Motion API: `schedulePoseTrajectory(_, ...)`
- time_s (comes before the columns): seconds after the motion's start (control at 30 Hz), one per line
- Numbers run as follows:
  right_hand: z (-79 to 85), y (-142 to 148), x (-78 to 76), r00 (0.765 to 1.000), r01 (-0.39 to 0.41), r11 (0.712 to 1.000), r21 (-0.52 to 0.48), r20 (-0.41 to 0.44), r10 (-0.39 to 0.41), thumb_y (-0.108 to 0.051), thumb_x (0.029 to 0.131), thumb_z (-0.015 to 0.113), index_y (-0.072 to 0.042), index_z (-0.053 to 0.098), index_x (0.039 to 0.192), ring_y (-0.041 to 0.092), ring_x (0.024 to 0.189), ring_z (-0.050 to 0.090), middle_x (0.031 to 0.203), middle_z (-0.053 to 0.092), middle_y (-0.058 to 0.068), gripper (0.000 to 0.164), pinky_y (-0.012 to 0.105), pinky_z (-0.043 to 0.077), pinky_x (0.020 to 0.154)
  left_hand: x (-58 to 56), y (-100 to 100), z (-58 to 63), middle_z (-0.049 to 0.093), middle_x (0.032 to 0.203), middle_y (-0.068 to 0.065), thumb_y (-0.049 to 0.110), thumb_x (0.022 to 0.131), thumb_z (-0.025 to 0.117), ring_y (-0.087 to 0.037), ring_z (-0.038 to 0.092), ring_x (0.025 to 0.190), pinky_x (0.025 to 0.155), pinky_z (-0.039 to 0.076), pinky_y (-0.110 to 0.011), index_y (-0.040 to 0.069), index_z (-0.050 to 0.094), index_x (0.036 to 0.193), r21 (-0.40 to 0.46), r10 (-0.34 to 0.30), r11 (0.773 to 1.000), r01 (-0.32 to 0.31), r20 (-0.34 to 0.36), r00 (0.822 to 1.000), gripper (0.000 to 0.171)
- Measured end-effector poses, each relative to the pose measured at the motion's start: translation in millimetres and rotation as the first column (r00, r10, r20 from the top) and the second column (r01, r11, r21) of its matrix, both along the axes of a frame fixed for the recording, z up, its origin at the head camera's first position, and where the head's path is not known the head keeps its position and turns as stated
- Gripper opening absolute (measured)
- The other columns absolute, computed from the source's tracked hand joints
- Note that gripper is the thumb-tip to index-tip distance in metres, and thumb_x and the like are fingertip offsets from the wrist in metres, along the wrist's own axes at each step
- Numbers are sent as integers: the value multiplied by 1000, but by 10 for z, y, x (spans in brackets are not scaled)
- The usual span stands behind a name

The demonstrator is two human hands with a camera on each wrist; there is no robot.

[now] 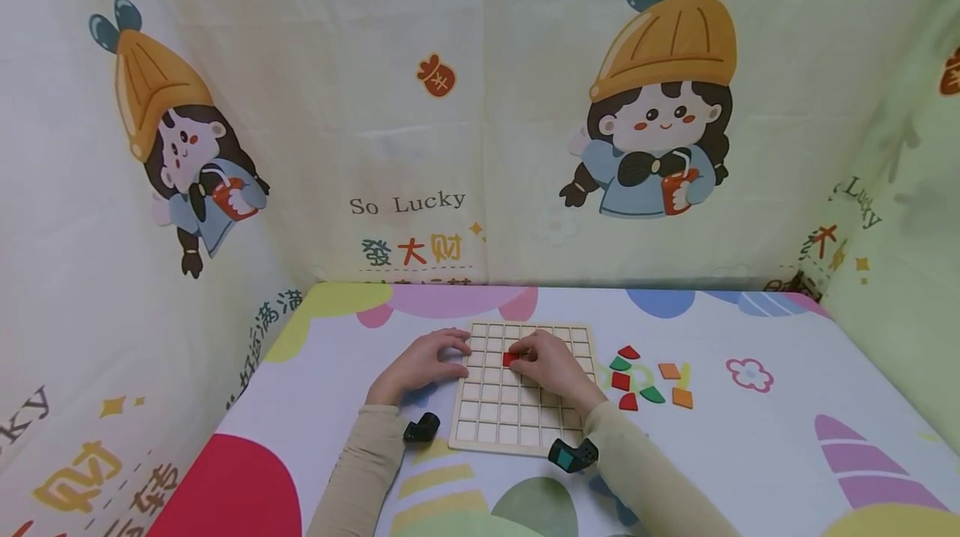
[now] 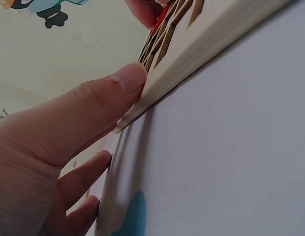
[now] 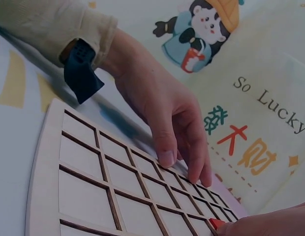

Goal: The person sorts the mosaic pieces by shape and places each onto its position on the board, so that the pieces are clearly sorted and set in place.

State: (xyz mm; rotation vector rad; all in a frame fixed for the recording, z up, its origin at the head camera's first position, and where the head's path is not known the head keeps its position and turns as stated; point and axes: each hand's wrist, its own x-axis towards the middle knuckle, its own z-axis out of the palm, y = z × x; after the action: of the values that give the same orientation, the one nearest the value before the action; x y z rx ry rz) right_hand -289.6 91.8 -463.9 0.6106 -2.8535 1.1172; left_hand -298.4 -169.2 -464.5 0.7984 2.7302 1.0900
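Observation:
A pale wooden grid board point(image 1: 466, 424) lies flat on the table, divided into square cells. My left hand point(image 1: 423, 363) rests at its left edge; in the left wrist view the thumb point(image 2: 130, 77) touches the rim, with other fingers extended beyond it. Over the upper middle of the grid, my right hand point(image 1: 551, 366) pinches a red square tile point(image 1: 509, 359) at a cell. The right wrist view shows that tile point(image 3: 216, 223) low against the grid, partly covered by the fingers. Whether it sits fully inside the cell is hidden.
Right of the board lie several loose pieces: a red square point(image 1: 621, 381), orange squares point(image 1: 669, 371), green pieces point(image 1: 652, 394) and red pieces point(image 1: 628, 402) with curved edges. The table point(image 1: 750, 454) has a printed cover. A patterned cloth point(image 1: 517, 145) hangs behind it and at both sides.

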Motion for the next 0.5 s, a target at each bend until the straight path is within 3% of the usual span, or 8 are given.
schedulePoseTrajectory(0.5,-22,2,7,1000,21,999,-24,-8,-21,-16,86,76,-11,76,103,12,75,50,89,61,-2,17,29,46,68,0,2,-6,55,139,-2,24,83,79,-25,41,137,114,31,-46,15,71,107,5,9,1000,-9,6,1000,27)
